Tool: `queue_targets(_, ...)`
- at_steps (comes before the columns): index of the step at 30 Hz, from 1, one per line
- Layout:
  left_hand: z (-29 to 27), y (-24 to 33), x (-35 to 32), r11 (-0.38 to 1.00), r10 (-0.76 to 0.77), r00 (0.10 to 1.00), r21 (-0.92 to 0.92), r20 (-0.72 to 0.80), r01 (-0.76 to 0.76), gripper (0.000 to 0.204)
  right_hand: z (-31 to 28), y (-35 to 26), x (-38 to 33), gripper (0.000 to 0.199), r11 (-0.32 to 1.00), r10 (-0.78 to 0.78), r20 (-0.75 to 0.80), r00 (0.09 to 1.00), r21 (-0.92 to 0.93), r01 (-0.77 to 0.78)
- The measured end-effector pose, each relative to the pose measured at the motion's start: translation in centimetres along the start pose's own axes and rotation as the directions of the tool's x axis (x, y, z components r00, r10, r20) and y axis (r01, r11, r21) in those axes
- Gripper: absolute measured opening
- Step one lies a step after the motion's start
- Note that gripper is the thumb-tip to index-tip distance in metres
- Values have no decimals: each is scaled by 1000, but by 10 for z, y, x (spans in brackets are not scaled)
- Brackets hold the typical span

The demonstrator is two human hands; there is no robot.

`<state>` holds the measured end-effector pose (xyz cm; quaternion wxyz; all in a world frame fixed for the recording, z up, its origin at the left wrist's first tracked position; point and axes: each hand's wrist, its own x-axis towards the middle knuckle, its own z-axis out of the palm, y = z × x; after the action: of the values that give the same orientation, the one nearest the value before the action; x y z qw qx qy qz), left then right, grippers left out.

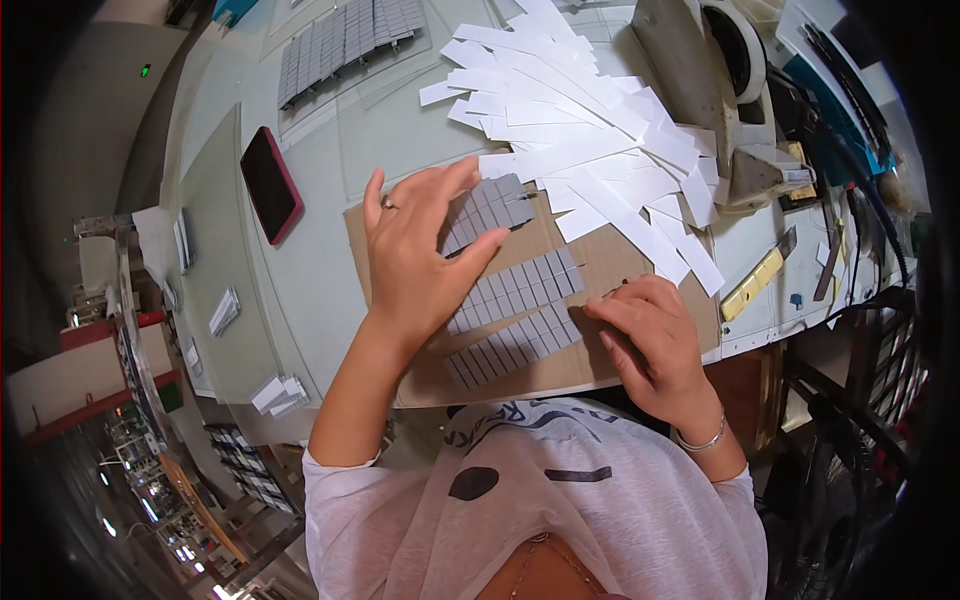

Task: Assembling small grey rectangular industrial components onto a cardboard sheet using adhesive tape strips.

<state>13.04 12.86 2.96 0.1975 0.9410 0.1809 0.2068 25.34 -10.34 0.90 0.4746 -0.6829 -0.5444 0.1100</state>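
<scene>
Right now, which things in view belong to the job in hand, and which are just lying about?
Seemingly the job: grey segmented strips (left hand on one, right hand near others); cardboard beneath; perhaps white paper strips.

Seemingly lying about: red-edged phone; yellow-handled tool.

We cannot see part of the grey, gridded rectangular block (492,208) behind the left hand (415,250). At the curled fingertips of the right hand (650,335), any small item is too tiny for us to tell. The top edge crops our beige metal machine (680,60) and white paper strips (560,90).
</scene>
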Motion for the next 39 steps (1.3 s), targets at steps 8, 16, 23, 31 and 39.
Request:
queue_targets(8, 1, -2, 3, 999, 16, 1000, -50, -8, -17, 68, -3, 3, 1, 38, 999, -16, 7, 1000, 39, 15)
queue_targets(16, 10, 0, 7, 973, 129, 990, 187, 56, -138, 71, -3, 4, 0, 40, 999, -15, 4, 1000, 52, 15)
queue_targets(23, 2, -5, 8, 996, -30, 999, -84, 45, 34, 73, -3, 3, 0, 40, 998, -24, -8, 1000, 58, 24)
queue_targets(31, -1, -12, 4, 931, -139, 990, -335, 38, 144, 75, -2, 3, 0, 40, 998, -32, -17, 999, 57, 32)
queue_targets(39, 3, -8, 6, 969, -96, 993, -224, 62, 108, 76, -2, 3, 0, 40, 998, -26, -14, 1000, 55, 26)
